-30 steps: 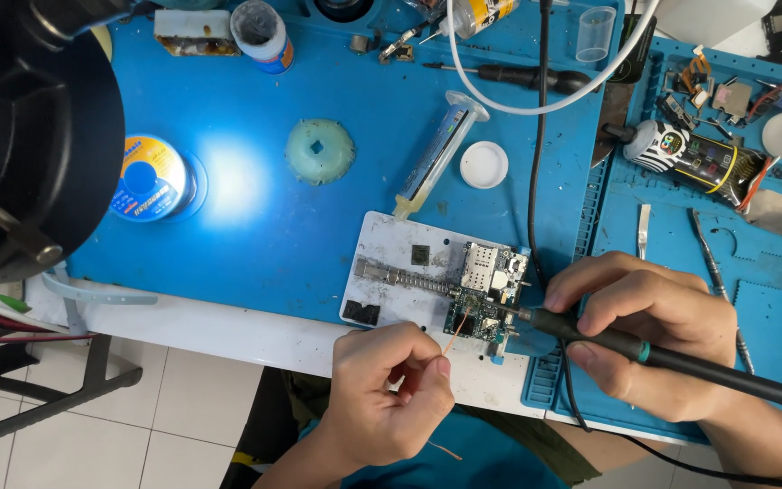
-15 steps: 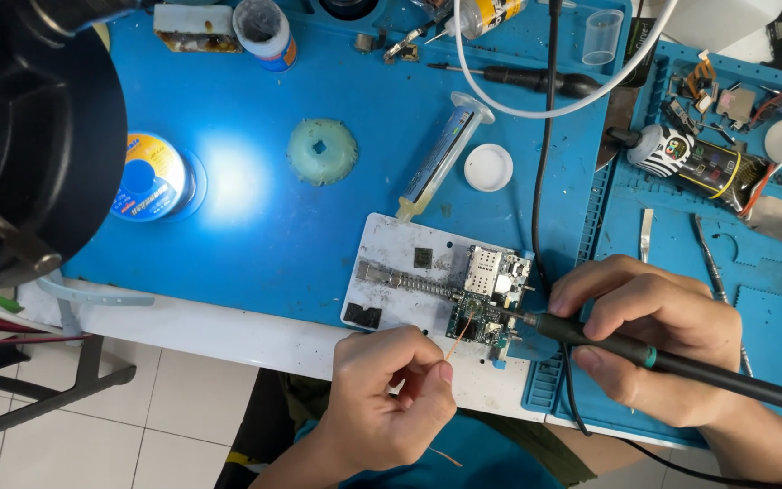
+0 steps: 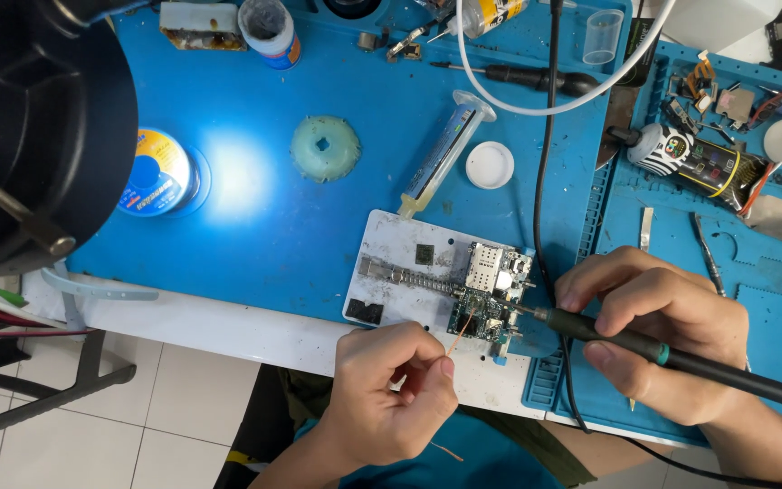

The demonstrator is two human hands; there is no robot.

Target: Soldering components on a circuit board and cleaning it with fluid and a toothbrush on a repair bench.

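Two bare hands work over a small green circuit board (image 3: 486, 303) clamped on a white holder plate (image 3: 391, 263) near the front edge of the blue work mat (image 3: 319, 91). The right hand (image 3: 658, 330) grips a black soldering iron (image 3: 681, 359) like a pen, its tip touching the right side of the board. The left hand (image 3: 391, 398), fingers curled closed, pinches a thin copper-coloured wire (image 3: 462, 333) whose far end reaches the near edge of the board. Just beyond the plate lies a syringe (image 3: 441, 158) slanting away, with a round white cap (image 3: 489, 165) beside it to the right. Farther left sit a pale green round pad (image 3: 325, 148) and a solder spool (image 3: 157, 172) under bright lamp light. A black cable (image 3: 549, 136) runs from the far edge down toward the iron.
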